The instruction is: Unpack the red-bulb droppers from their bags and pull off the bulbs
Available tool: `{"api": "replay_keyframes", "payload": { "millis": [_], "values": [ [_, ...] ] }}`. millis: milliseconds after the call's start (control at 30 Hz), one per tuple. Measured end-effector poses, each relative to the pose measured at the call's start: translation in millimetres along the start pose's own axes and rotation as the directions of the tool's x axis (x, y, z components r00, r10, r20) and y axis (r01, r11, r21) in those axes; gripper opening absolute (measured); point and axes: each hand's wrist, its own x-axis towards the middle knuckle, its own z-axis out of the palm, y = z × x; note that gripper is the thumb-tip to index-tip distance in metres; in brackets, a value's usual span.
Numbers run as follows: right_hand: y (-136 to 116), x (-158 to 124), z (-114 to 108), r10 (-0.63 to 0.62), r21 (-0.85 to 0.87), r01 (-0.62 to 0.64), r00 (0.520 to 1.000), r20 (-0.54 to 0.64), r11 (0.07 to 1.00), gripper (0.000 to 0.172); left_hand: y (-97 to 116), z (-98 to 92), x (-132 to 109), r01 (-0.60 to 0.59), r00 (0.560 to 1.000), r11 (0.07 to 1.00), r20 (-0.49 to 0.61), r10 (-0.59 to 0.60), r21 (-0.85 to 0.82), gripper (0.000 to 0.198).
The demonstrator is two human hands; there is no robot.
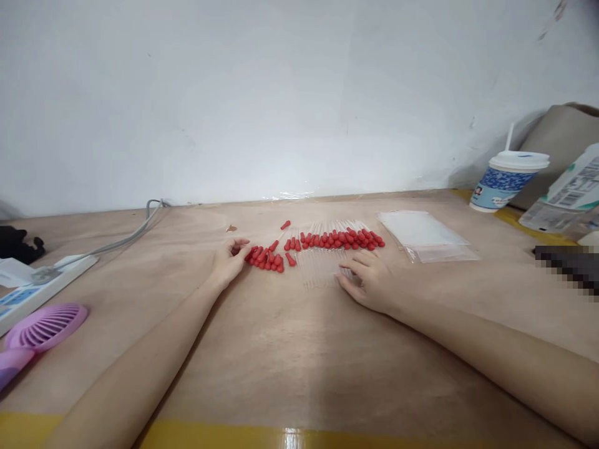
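**Yellow tape strip (281,436) at near edge of plywood bench (281,362); both hands on dropper parts**

Landmark = row of red-bulbed clear droppers (341,239), mid-bench, lying side by side.

- Far left of the row: purple round plastic fan (44,324), white power strip (42,284) just behind it. Both well apart from the work.
- Left hand (230,260): just left of the row, fingers loosely curled, tips touching a loose heap of small red rubber bulbs (266,259). Can't tell if a bulb is pinched.
- Nearside of the row: bare clear thin tubes (321,271) lying flat, hard to see against the wood.
- Right hand (367,282): palm down, fingers spread flat on the right end of those tubes. Not closed on anything.
- Right of the row: stack of clear flat plastic bags (423,236) just beside it. White-and-blue lidded paper cup with straw (508,181) further right, near the wall.

Handling, my read:
- Bulbs: very light, soft, grippy, roll easily. Pinch one across the body with two fingertips.
- Tubes: light, stiff, smooth, likely brittle if glass. Prone to rolling and slipping. Take hold mid-length with a light pinch, no bending load, keep off the thin tip.
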Motion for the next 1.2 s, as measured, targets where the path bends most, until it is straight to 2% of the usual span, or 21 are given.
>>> {"api": "replay_keyframes", "payload": {
  "millis": [167,400,700,1200],
  "values": [
    [12,-12,-9,0.047,0.005,-0.047,0.998,-0.032,0.999,0.018,2,2.0,-2,-0.006,0.999,1.000,-0.049,0.005,-0.020,0.037],
    [9,-12,-9,0.058,-0.001,-0.058,0.998,-0.037,0.998,0.018,9,1.2,-8,-0.022,0.998,0.999,-0.065,0.025,0.045,0.035],
    [9,-11,-9,0.072,-0.001,-0.072,0.996,-0.047,0.997,0.017,6,0.3,-5,-0.013,0.998,1.000,-0.063,0.014,0.014,0.033],
    [10,-11,-7,0.080,-0.018,-0.082,0.995,-0.057,0.996,0.017,-1,-6.3,9,0.094,0.991,0.991,-0.106,-0.084,0.094,0.023]
  ]
}}
